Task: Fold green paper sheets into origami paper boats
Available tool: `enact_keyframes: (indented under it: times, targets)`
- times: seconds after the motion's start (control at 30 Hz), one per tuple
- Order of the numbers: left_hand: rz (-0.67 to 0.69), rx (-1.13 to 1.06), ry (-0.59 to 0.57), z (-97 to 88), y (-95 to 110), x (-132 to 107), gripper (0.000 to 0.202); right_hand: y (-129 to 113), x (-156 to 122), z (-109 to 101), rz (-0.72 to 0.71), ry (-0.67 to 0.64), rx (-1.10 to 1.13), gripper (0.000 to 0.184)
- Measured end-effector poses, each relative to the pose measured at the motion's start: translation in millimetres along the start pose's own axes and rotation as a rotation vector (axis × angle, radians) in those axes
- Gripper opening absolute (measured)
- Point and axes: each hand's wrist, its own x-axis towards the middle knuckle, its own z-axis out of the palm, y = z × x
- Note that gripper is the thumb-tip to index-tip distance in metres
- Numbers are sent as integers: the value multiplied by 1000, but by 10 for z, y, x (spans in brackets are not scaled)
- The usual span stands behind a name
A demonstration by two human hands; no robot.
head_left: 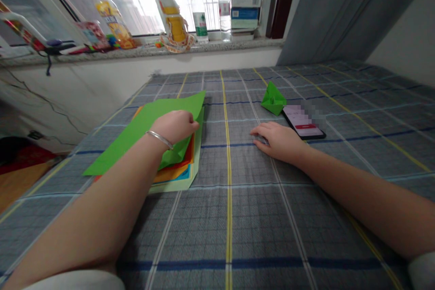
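Note:
My left hand (176,126) is closed at the near right part of a green sheet of paper (136,127), its fingertips partly hidden. The sheet is bent, with its far right corner raised. Beneath it lies a stack of coloured paper, with an orange sheet (170,175) and a pale green sheet (193,176) showing at the edge. My right hand (278,140) rests on the checked cloth (244,226), palm down, fingers slightly bent and apart, holding nothing. Just beyond it stand a folded green paper piece (273,99) and a phone (302,124) lying flat with its screen lit.
Along the windowsill (142,52) stand a yellow-labelled bottle (113,20), a yellow cup (176,25), a green-capped bottle (199,13), a clear bottle (224,11) and stacked boxes (244,13). A grey curtain (326,13) hangs at the right. Cables (50,104) run down the left wall.

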Motion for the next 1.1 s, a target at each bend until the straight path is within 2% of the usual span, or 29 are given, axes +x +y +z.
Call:
enact_keyframes:
  times: [0.13, 0.27, 0.37, 0.47, 0.57, 0.63, 0.7, 0.77, 0.83, 0.9, 1.03, 1.1]
  targets:
    - [159, -239, -33, 67, 280, -66, 33, -52, -7, -3, 17, 70, 37, 40]
    - [270, -407, -81, 158, 637, -246, 32, -121, -15, 9, 2, 110, 21, 50]
    - [354, -426, -106, 203, 832, -408, 29, -172, -21, 28, -76, 109, 5, 48]
    - [436, -467, -77, 228, 922, -521, 25, -211, -25, 51, -175, 106, -28, 36]
    - [491, -493, -79, 248, 940, -557, 29, -213, -24, 78, -255, 102, -64, 19]
    - [522, -503, -90, 262, 927, -545, 32, -180, -23, 93, -292, 112, -77, 14]
    - [553, -481, -56, 278, 895, -512, 32, -122, -25, 101, -322, 128, -86, 14]
    - [584, -412, 31, 295, 840, -467, 31, -48, -28, 99, -353, 144, -84, 16]
    - [550, -318, 98, 317, 760, -413, 29, 34, -35, 93, -386, 155, -60, 20]
    - [494, -216, 120, 340, 660, -354, 35, 118, -49, 92, -410, 144, -27, 22]
    - [403, -71, 24, 370, 468, -237, 66, 285, -112, 120, -384, 170, 66, 24]
    - [368, -49, -41, 376, 407, -189, 72, 364, -166, 140, -382, 188, 115, 24]
